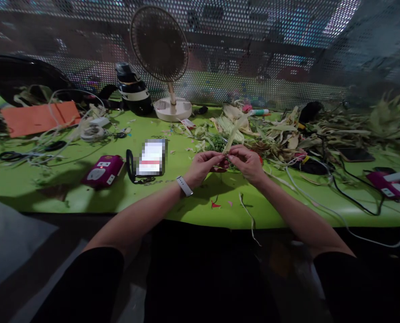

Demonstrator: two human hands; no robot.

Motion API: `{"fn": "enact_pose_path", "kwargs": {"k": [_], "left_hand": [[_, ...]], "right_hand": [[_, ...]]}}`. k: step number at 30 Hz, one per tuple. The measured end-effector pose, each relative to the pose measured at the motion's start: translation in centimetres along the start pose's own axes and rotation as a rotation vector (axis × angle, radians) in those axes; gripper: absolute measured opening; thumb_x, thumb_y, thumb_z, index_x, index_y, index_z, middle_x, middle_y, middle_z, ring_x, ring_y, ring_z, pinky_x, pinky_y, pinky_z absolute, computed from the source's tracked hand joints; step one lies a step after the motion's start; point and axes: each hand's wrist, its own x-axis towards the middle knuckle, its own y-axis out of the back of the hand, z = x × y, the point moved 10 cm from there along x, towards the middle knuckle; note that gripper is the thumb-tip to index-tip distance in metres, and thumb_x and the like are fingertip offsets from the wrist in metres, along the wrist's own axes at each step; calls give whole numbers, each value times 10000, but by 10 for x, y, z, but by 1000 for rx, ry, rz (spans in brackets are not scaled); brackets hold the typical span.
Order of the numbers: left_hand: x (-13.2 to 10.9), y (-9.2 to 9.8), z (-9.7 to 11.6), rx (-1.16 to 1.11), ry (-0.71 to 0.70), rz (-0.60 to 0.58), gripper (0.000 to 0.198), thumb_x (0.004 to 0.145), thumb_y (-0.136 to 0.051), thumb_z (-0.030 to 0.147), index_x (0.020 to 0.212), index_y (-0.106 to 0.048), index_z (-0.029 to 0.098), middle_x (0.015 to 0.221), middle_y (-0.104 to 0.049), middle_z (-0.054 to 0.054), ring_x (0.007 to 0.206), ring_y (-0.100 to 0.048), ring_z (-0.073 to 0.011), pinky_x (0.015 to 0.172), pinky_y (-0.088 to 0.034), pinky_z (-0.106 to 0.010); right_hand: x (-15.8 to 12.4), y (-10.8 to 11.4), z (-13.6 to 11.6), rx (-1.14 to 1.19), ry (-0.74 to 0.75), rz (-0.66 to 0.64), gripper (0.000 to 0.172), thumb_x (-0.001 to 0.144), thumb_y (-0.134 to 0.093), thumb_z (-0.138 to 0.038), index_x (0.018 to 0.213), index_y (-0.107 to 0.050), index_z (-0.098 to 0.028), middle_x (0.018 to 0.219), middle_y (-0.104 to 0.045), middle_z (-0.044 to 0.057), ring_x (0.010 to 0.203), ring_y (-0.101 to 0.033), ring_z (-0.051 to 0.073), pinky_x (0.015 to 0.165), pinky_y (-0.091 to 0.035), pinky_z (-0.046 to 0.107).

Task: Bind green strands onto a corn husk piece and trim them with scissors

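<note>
A pale strip of corn husk [234, 134] stands up from between my fingertips, over the green table. My left hand [204, 167], with a light watch band at the wrist, pinches its lower end. From the other side my right hand [246, 164] grips the same husk, thumb and forefinger pressed together. The two hands almost touch, and the exact grip point is partly hidden by the fingers. Just behind them lies a heap of green leaves and dry husks [233, 117]. A thin twisted husk strand [248, 212] hangs over the table's front edge.
A fan [173, 107] and a dark bottle [135, 96] stand at the back. Left are a lit phone [151, 157], a purple power strip [103, 172], scissors [9, 155] and an orange sheet [40, 117]. Cables, another phone [356, 154] and a second power strip [390, 184] lie right.
</note>
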Motion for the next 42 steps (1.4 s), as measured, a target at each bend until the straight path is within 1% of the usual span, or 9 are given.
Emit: {"fn": "enact_pose_path", "kwargs": {"k": [3,6,8,13,16,21,29,33,42], "left_hand": [[1,4,-2,-15,11,31,351,583,-861,369,783,-697,132,682,-709,-19,625,-654,-116,617,-540,-261],[4,12,-2,-28,7,93,243,618,-830,299,735,-690,137,620,-669,7,559,-594,-79,579,-495,-224],[6,17,-1,-56,4,137,190,642,-806,272,708,-691,137,580,-629,25,509,-532,-50,529,-440,-190],[6,19,-4,-153,59,171,144,637,-794,229,686,-705,127,522,-549,38,475,-442,-29,464,-327,-163],[3,14,-7,-180,103,155,134,638,-782,205,695,-703,112,521,-538,34,484,-435,-32,485,-317,-172],[1,7,-11,-207,143,112,109,657,-752,189,678,-679,109,516,-502,38,486,-407,-32,480,-281,-173],[3,3,-21,-289,209,90,74,704,-707,152,710,-651,105,525,-507,48,462,-417,-11,457,-308,-136],[2,1,-26,-351,254,73,70,724,-706,146,735,-652,103,544,-552,38,476,-454,-13,466,-355,-119],[1,1,-25,-390,278,86,61,751,-698,124,740,-643,100,507,-543,58,414,-453,6,424,-345,-91]], "right_hand": [[-1,-2,2,-14,2,-7,161,797,-676,-358,842,-693,-204,934,-684,59,904,-643,193,858,-544,382],[-3,0,-1,-54,36,17,236,836,-645,-356,1023,-666,-214,998,-683,61,840,-642,175,811,-551,369],[-5,5,-15,-180,156,53,254,857,-638,-322,1093,-643,-229,1040,-674,68,843,-640,178,830,-539,381],[-15,-4,-48,-569,541,38,139,891,-640,-299,1024,-675,-278,990,-677,49,962,-616,209,837,-496,375],[-18,-8,-51,-683,628,50,115,902,-631,-287,1008,-677,-292,959,-678,31,916,-608,191,802,-483,350],[-24,-10,-59,-703,731,87,160,898,-627,-205,1030,-664,-288,913,-676,24,914,-595,186,847,-482,348],[-28,-13,-65,-809,813,83,148,905,-616,-202,1031,-667,-262,873,-673,25,885,-586,186,941,-486,372],[-29,-18,-63,-848,855,26,170,913,-585,-163,1034,-665,-251,890,-675,28,898,-580,183,964,-472,376],[-23,-18,-52,-849,763,-73,198,924,-573,-214,1084,-654,-298,1015,-690,24,971,-596,186,1025,-420,430]]}}
